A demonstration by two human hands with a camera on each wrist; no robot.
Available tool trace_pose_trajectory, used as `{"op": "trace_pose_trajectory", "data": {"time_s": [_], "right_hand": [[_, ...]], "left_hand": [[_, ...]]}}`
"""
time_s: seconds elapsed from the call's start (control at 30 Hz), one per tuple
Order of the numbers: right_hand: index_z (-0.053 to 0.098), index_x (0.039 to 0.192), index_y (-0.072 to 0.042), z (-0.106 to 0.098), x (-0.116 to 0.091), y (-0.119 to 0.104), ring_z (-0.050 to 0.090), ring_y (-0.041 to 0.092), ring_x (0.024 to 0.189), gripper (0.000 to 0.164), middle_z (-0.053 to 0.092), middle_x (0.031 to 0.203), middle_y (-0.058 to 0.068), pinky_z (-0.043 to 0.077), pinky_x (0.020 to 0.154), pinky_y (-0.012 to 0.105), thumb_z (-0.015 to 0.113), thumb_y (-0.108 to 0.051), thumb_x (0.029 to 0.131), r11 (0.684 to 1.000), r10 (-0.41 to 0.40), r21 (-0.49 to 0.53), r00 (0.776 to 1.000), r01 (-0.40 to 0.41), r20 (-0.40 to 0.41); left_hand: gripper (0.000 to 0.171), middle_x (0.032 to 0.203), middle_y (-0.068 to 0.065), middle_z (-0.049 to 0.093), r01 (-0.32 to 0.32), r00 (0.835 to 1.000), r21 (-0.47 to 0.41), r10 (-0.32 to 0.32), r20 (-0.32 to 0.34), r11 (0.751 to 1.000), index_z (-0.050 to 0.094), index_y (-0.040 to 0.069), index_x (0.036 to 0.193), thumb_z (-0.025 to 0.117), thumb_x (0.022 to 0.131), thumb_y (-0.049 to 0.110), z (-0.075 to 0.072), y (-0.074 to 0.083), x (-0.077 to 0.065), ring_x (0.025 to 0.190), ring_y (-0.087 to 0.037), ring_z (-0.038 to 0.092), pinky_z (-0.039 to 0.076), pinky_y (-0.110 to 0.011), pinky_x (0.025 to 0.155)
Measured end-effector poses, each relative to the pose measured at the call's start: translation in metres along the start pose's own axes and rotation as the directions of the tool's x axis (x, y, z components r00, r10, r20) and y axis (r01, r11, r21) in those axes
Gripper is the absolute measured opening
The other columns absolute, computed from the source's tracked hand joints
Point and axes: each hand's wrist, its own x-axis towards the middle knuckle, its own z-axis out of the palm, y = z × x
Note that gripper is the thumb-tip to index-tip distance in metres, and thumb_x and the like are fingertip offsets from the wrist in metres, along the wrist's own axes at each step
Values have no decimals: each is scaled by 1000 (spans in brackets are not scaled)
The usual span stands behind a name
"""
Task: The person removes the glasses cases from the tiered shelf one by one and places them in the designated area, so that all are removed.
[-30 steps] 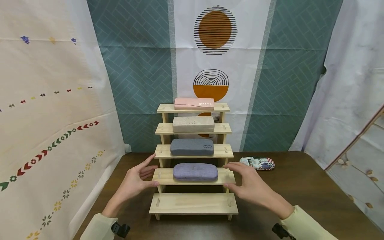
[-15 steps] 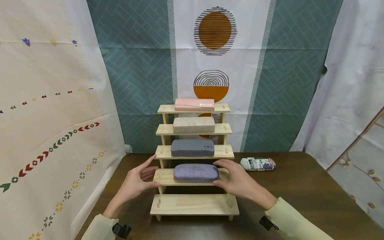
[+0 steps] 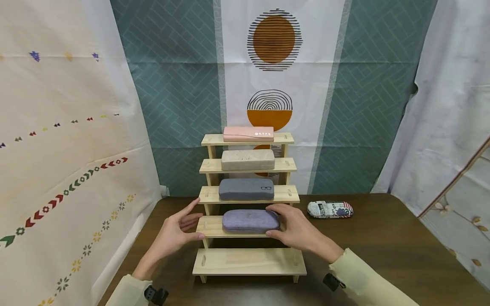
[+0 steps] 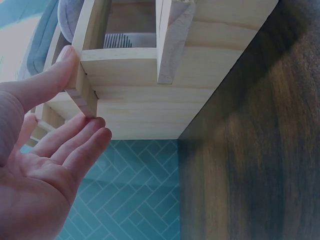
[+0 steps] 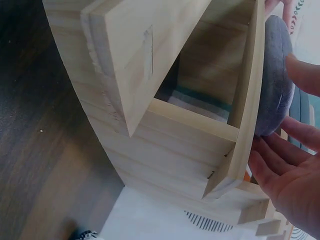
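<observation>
A purple glasses case (image 3: 250, 220) lies on the second-lowest tier of a stepped wooden display stand (image 3: 249, 261). My right hand (image 3: 300, 227) holds the case's right end, thumb in front and fingers behind; the right wrist view shows the fingers along the case (image 5: 276, 75) just above the tier. At the left end of that same tier, my left hand (image 3: 176, 231) pinches the board; in the left wrist view the thumb (image 4: 62, 62) presses one edge and the fingertips reach the other. Higher up sit a grey-blue case (image 3: 246, 189), a cream case (image 3: 248, 160) and a pink case (image 3: 249, 134).
A newspaper-print glasses case (image 3: 330, 209) lies on the dark wooden table (image 3: 367, 242), right of the stand. Patterned cloth (image 3: 180, 106) hangs behind, with more cloth at both sides. The stand's lowest tier bears nothing.
My right hand has moved left from the tier's right end onto the purple case's right end. The left hand keeps its place on the stand, and the cases stay put.
</observation>
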Motion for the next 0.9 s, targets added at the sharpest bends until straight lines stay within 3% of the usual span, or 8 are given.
{"op": "trace_pose_trajectory", "data": {"time_s": [0.33,0.6,0.9], "right_hand": [[66,136,-4,1,4,1,64,26,121,56,67,134,9,56,98,48,90,-20,87,999,38,19,999,-38,27],[68,135,-6,-1,1,1,64,26,123,55,67,135,7,55,100,49,90,-20,87,997,74,20,997,-75,33],[67,138,-9,-3,-1,2,64,25,120,61,67,136,7,57,95,47,92,-24,85,995,88,38,995,-90,49]], "left_hand": [[102,136,-21,67,-4,1000,3,4,-1,1000,41,26,164,93,79,2,-1,0,2,129,-38,63,53,-54,102],[103,137,-22,66,-5,1000,9,5,3,1000,41,24,165,92,79,2,0,1,3,129,-38,63,56,-45,101],[103,137,-23,66,6,1000,-7,-6,0,1000,41,24,165,92,79,0,0,-1,1,129,-38,63,52,-56,103]]}}
